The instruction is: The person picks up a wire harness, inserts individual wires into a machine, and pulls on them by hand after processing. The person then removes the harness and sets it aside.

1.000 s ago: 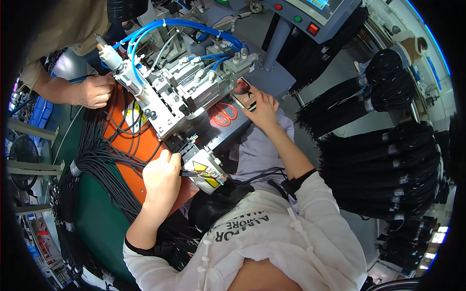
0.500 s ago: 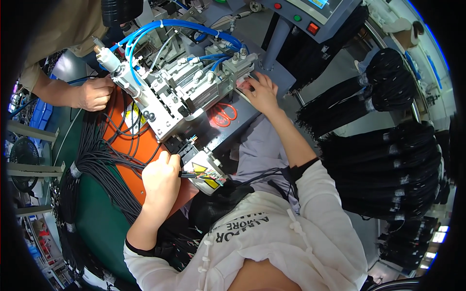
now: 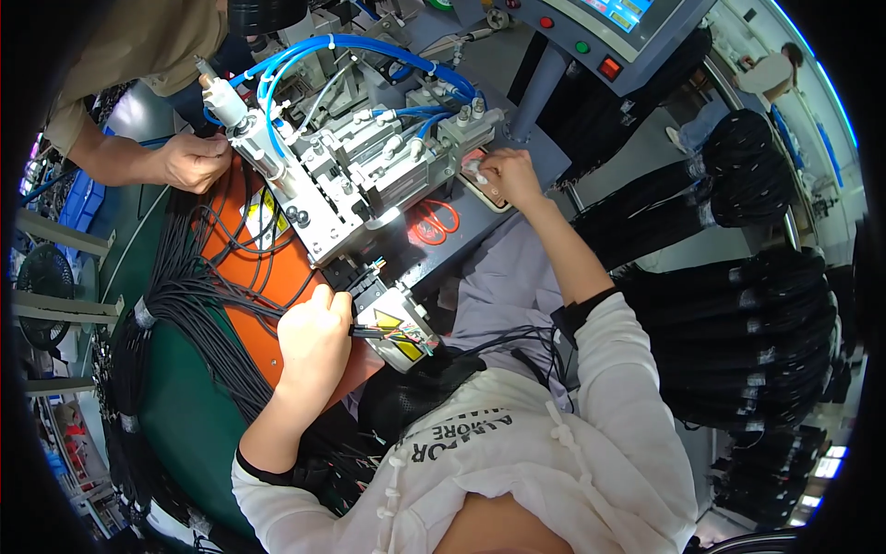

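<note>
Black lettering (image 3: pixel 456 439) on white hoodie (image 3: pixel 535 471); yellow signs (image 3: pixel 408 351) on white block (image 3: pixel 401 305)

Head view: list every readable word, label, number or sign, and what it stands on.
White top: dark lettering across the front; not copied out here.
White block: yellow signs with dark edging; details too small to read.
Label on the orange surface: white and yellow; print too small.
Screen: coloured tiles; text too blurred to read.
Phone: no text readable.

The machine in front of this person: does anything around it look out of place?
Perhaps the phone, lying on the grey base, partly under the right hand: an odd spot for a personal item, so close to the machine. I see no clear spill or damage.
</note>
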Demonstrator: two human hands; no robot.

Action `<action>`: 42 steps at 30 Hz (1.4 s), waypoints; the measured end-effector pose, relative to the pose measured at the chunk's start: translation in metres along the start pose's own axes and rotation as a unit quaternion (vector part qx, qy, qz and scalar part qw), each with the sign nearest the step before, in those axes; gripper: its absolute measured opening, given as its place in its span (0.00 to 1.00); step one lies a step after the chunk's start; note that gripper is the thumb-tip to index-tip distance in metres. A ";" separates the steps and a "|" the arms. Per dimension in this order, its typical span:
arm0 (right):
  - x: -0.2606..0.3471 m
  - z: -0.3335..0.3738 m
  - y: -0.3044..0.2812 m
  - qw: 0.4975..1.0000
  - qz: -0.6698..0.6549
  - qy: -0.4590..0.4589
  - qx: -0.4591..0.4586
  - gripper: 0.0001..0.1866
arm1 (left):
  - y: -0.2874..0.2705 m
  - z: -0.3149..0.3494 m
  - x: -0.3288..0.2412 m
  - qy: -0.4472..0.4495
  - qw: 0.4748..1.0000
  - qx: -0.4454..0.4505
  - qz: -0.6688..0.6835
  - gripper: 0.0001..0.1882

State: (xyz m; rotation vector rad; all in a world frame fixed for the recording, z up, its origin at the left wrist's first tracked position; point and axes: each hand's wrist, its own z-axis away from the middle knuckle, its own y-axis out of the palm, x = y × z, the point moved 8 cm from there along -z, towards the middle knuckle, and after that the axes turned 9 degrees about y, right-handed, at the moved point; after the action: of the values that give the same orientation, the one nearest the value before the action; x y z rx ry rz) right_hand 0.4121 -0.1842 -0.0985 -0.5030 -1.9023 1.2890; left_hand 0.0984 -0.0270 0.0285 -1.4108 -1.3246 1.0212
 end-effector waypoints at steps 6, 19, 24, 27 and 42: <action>0.000 0.034 -0.030 0.986 -0.005 -0.092 0.141 0.09 | -0.003 -0.001 -0.002 0.017 1.000 -0.024 -0.011 0.04; 0.013 0.020 -0.052 0.987 -0.067 -0.092 -0.113 0.09 | -0.004 -0.004 -0.009 0.027 0.999 -0.031 0.004 0.04; 0.045 0.044 -0.057 0.970 -0.086 -0.077 -0.212 0.08 | -0.004 0.000 -0.003 0.012 1.000 -0.021 0.010 0.05; 0.038 0.077 -0.058 0.957 -0.174 -0.034 -0.229 0.07 | -0.006 -0.001 -0.004 0.022 1.000 0.004 0.001 0.05; -0.008 0.159 0.074 0.995 0.033 0.087 -0.024 0.13 | -0.003 0.000 -0.005 0.029 0.999 -0.019 -0.011 0.04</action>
State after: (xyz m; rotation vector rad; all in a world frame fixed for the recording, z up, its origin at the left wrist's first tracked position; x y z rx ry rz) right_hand 0.2875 -0.2552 -0.1993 -0.6861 -1.7882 1.2031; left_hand 0.0976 -0.0320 0.0319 -1.4402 -1.3209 0.9386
